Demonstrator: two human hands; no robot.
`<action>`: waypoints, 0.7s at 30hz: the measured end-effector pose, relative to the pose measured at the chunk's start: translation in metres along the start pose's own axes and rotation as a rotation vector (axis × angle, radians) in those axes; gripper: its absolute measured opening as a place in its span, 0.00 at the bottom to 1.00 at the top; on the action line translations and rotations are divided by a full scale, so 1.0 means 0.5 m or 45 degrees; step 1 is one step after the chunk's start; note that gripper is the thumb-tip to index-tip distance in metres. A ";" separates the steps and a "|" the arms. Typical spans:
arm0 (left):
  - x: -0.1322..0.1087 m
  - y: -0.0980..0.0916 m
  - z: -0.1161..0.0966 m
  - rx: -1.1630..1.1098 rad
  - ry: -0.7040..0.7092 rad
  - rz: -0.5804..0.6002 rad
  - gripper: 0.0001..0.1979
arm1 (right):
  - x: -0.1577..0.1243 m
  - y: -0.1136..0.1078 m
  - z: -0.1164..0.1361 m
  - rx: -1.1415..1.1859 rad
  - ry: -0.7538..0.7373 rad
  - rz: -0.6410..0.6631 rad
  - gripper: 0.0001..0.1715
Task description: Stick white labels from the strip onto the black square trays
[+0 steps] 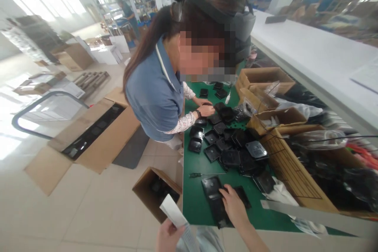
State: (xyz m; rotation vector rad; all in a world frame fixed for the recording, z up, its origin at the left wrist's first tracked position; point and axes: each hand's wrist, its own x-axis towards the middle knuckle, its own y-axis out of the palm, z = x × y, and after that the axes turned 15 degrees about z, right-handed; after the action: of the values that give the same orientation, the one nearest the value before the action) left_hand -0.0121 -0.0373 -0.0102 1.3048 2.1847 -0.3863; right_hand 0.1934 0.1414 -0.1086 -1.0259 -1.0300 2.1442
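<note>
On the near part of the green table (193, 204), a black case (212, 187) lies under the right hand's (234, 206) bent fingers; whether they grip, I cannot tell. Nearer and left, the left hand (171, 234) pinches a white strip (174, 209). The step seems to be handling the case; lifting calls for a surer hold.

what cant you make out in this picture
In the head view:
Any print on the white strip in the left hand: too small, blurred.
Part of the black piece: hidden by the right hand.
Most contents of the open box beside the table: lost in shadow.
</note>
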 end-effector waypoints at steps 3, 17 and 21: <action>0.030 0.021 -0.014 -0.145 -0.072 0.050 0.26 | -0.031 -0.033 0.053 0.194 -0.010 -0.054 0.26; 0.054 0.055 -0.058 0.021 0.039 0.108 0.27 | -0.067 -0.046 0.231 1.401 -0.102 0.371 0.11; 0.058 0.046 -0.018 0.171 0.068 0.026 0.32 | -0.054 -0.067 0.232 1.434 0.003 0.187 0.19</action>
State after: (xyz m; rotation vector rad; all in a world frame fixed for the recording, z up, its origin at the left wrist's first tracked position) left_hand -0.0053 -0.0011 -0.0195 1.4226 2.2204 -0.5030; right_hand 0.1187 0.0939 -0.0222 -0.5210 0.3299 2.2857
